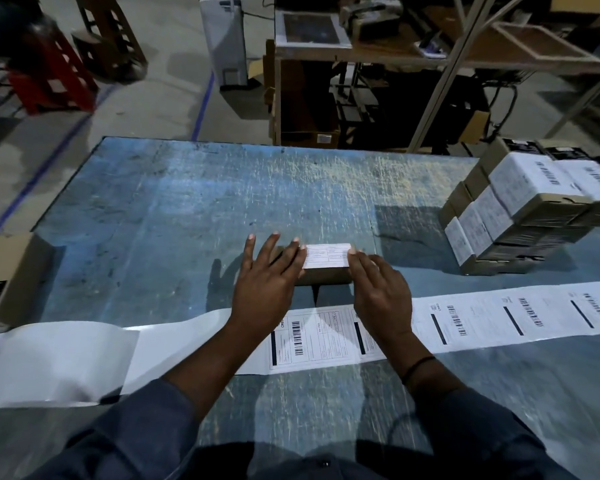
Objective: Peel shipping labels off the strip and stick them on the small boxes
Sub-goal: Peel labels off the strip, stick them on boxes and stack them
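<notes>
A small brown box [326, 276] sits in the middle of the blue table with a white shipping label [328, 255] on its top. My left hand [265, 282] lies flat with straight fingers over the box's left end, touching the label's left edge. Straight fingers of my right hand [380, 289] press on the label's right edge. A long label strip [482, 317] runs across the table in front of the box, under both forearms. Its left part [59, 358] is bare backing paper, and printed labels show from the middle to the right.
A stack of labelled small boxes [523, 216] stands at the table's right side. A large cardboard carton [11, 275] sits at the left edge. Beyond the table [187, 188] are shelving, a red stool and floor with blue tape lines.
</notes>
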### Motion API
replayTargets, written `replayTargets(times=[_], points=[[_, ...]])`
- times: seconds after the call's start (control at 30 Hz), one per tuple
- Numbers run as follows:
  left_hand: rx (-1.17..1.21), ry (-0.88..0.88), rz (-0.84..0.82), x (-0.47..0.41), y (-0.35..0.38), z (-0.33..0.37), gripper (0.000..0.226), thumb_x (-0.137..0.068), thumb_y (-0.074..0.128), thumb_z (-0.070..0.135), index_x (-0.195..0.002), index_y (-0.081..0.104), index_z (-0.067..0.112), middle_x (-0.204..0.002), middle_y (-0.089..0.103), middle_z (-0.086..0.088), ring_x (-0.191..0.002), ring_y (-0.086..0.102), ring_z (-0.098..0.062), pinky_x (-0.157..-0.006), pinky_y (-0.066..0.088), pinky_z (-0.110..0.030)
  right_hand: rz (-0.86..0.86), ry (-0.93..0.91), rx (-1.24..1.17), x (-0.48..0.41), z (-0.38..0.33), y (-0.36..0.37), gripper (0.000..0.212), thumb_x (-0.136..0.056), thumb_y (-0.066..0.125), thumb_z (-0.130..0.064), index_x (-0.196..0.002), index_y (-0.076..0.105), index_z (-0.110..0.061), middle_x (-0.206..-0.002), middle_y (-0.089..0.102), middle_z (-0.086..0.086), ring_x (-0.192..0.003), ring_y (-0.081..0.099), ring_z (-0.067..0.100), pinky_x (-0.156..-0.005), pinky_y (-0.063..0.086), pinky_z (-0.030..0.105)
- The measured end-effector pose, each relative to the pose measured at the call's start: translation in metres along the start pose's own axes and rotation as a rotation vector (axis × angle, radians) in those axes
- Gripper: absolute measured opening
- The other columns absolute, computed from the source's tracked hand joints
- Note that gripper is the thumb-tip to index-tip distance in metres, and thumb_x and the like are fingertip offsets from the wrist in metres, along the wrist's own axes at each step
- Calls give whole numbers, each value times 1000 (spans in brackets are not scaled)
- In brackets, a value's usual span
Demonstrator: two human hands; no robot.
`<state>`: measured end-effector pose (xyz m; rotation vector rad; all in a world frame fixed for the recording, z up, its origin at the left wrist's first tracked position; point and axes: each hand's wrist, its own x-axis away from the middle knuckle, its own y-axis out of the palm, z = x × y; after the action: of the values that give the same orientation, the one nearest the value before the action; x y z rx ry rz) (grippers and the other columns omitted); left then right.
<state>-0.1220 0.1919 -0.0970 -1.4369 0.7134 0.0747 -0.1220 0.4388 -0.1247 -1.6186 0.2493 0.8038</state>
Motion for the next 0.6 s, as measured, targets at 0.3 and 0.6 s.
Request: replayTargets(times=[0.3, 0.6], points=[[242, -46, 221, -10, -19, -2, 18, -94, 69, 37, -89, 81, 23, -112, 78, 8, -124, 64, -24, -118, 31, -59, -41, 246, -617, -25, 3, -23, 23, -94, 72, -24, -114, 75, -14, -140, 64, 0, -130, 59, 18, -108, 46, 40], [344, -182, -92, -28, 10, 8, 53, -102, 40, 56, -137, 65, 24, -134, 68, 5, -128, 59, -19, -123, 25, -44, -321, 202, -565, -53, -24, 2, 40, -102, 47, -34, -137, 63, -23, -141, 62, -5, -135, 49, 19, -111, 40, 48]])
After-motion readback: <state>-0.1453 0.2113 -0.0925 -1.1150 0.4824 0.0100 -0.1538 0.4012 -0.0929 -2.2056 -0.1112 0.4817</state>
